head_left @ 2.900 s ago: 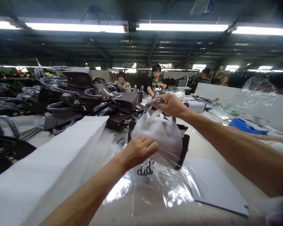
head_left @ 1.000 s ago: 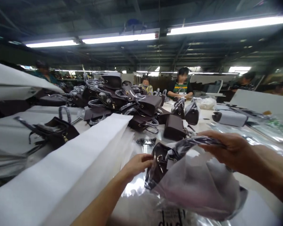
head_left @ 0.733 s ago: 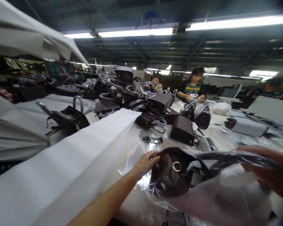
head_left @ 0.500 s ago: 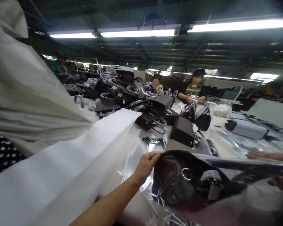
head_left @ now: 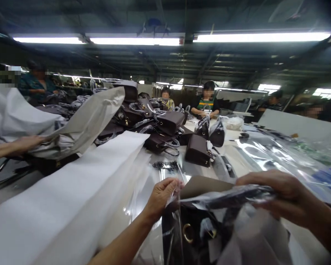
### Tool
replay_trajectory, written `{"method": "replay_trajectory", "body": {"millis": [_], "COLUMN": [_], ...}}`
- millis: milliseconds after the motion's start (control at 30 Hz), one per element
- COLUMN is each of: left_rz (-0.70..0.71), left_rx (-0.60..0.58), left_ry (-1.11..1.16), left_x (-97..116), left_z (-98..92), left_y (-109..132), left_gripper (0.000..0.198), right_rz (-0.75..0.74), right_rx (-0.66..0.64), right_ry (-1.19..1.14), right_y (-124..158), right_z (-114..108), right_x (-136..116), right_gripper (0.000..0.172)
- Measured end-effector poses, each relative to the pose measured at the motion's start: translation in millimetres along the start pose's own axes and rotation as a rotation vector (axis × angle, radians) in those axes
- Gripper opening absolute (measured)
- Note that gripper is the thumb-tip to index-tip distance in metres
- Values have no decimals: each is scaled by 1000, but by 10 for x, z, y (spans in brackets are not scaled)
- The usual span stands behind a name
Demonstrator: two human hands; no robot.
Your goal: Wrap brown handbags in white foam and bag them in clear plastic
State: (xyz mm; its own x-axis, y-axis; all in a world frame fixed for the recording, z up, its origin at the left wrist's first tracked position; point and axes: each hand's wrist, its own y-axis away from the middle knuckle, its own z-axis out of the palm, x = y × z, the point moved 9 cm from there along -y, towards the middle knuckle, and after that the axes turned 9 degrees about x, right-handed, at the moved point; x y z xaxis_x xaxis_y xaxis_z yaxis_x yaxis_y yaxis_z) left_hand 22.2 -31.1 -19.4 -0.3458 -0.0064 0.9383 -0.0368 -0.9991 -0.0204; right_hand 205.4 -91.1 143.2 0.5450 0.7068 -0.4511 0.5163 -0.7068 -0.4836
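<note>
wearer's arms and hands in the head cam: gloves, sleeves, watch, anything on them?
Both bare. The left hand has no glove or ring in view, and its forearm shows no sleeve, watch or band down to the picture's bottom edge. The right hand is ungloved too, its wrist and forearm uncovered to the frame edge. No markings or tape visible on either.

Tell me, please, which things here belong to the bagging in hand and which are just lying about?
In hand:
left hand, gripping the clear plastic bag
right hand, gripping the wrapped handle
dark brown handbag

Lying about:
pile of handbags
white foam sheets
loose handbag
co-worker's hand with a dust bag
</note>
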Motion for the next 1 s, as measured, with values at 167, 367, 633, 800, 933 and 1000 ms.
{"method": "replay_trajectory", "body": {"millis": [167,367,633,800,933,1000], "left_rz": [92,37,157,272,291,300], "left_rx": [-68,-297,-511,-374,-261,-211], "left_ry": [-79,-246,-492,-807,-804,-828], "left_x": [579,759,596,547,475,475], "left_z": [176,417,518,573,385,318], "left_y": [-280,-435,-278,-359,-444,-475], "left_gripper": [29,30,73,35,30,30], "right_rz": [97,132,150,50,46,97], "right_rx": [-95,-223,-95,-85,-146,-285], "right_ry": [-243,-293,-188,-25,60,76], "right_y": [-372,-630,-744,-505,153,467], "right_z": [-44,188,738,306,75,215], "right_x": [-49,76,542,408,525,683], "right_gripper": [23,27,29,60,42,43]}}
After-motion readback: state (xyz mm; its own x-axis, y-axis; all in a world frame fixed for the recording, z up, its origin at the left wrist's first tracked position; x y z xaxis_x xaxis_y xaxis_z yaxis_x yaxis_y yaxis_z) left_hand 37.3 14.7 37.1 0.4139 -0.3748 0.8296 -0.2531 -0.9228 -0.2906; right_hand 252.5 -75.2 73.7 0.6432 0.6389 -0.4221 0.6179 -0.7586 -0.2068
